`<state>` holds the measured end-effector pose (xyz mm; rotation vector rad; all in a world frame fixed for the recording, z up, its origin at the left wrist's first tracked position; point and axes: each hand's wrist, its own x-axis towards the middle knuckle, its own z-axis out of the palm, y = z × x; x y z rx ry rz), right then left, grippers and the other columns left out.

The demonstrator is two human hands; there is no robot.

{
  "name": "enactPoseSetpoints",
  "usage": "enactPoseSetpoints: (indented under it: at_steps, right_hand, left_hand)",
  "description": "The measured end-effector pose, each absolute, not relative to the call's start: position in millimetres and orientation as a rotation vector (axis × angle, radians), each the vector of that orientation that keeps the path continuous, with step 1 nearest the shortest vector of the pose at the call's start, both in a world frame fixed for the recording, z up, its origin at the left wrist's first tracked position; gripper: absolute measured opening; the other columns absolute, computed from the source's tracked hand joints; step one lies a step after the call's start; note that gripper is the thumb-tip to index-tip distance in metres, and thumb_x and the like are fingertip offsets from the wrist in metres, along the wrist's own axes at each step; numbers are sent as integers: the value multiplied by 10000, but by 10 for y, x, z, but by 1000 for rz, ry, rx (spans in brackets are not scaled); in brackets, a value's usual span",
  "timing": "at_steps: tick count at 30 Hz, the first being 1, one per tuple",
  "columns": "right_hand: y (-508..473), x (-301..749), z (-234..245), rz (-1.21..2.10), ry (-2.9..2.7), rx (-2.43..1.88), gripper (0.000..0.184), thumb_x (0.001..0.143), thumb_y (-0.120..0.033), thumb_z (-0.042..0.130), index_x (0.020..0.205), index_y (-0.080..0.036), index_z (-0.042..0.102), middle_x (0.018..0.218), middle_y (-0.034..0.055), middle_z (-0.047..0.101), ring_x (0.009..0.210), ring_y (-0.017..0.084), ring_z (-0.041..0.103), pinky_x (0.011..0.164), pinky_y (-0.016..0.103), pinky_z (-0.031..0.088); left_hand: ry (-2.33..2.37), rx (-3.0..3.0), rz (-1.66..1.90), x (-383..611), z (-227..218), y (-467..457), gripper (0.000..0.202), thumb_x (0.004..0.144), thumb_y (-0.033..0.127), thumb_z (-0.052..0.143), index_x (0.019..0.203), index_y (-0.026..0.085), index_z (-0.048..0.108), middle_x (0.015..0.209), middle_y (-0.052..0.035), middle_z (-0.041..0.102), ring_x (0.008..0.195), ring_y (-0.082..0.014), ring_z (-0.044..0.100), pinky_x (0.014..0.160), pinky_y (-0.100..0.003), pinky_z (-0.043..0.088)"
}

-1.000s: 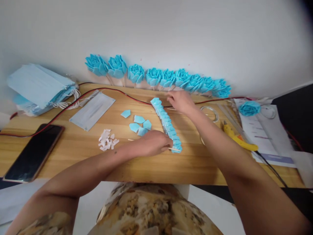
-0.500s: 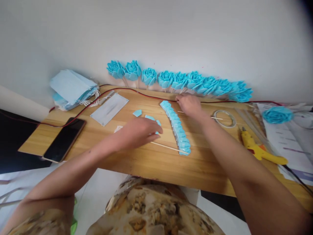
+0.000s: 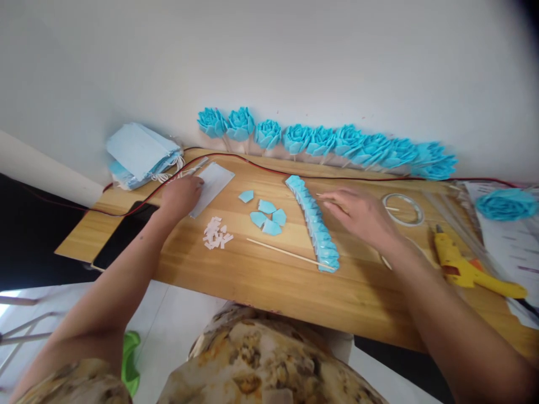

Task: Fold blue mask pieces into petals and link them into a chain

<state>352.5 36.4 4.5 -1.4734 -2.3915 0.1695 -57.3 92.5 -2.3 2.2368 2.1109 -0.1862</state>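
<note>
My left hand (image 3: 180,196) reaches far left, its fingers curled on the near end of a single flat face mask (image 3: 214,180). My right hand (image 3: 357,216) hovers low over the wooden table (image 3: 269,280) with fingers stretched out, just right of a curved strip of overlapping blue petals (image 3: 315,230). A thin wooden stick (image 3: 391,209) lies under that hand. Another stick (image 3: 282,252) lies in front, touching the strip's near end. A few loose blue petal pieces (image 3: 266,216) and small white scraps (image 3: 215,234) sit between my hands.
Several finished blue flowers (image 3: 328,140) lean on the wall. A stack of masks (image 3: 141,151) is at the back left, a dark phone (image 3: 120,238) under my left arm. A tape roll (image 3: 402,209), yellow glue gun (image 3: 463,269), another flower (image 3: 505,203) and a red cable (image 3: 252,163) lie around.
My left hand let go of the near stick and moved left to the single mask. My right hand drew back from the strip's far end toward me. The view shifted left.
</note>
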Motion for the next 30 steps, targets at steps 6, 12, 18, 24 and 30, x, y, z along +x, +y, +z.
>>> enactPoseSetpoints:
  at_steps: [6,12,18,24,30]
  right_hand:
    - [213,3571,-145,225,-2244,-1510,299,981,-345,446,1067,-264,721,1095,83,762,1027,282,703,890,454,539]
    - [191,3665,-238,180,-2176,-1509,274,975,-321,454,1023,-257,716,1038,77,775,975,262,719,867,421,549]
    - [188,3683,-275,204,-2172,-1522,291,974,-334,453,1032,-256,727,1036,81,776,964,266,720,856,429,550]
    - [193,3682,-290,238,-2177,-1529,303,969,-342,450,1039,-282,739,1037,73,778,964,276,722,858,447,554]
    - [191,3700,-290,229,-2184,-1547,302,969,-337,454,1037,-246,734,1039,93,775,966,277,720,858,440,551]
  left_hand:
    - [2271,2126,21,-536,77,1008,435,943,349,385,1232,221,684,1159,-118,736,1073,-321,665,843,-368,483]
    - [2499,2020,-186,-586,15,1282,407,917,350,438,1168,172,705,1106,-187,732,1047,-373,661,810,-397,487]
    - [2515,2019,-241,-535,-63,1417,445,923,335,399,1206,142,683,1146,-206,717,1067,-378,648,814,-403,493]
    - [2517,1985,-265,-542,-57,1469,468,918,328,399,1173,79,702,1166,-248,700,1087,-404,639,820,-430,496]
    - [2536,1924,-221,-677,-4,1260,464,933,362,403,1167,98,705,1152,-219,711,1071,-396,648,847,-461,501]
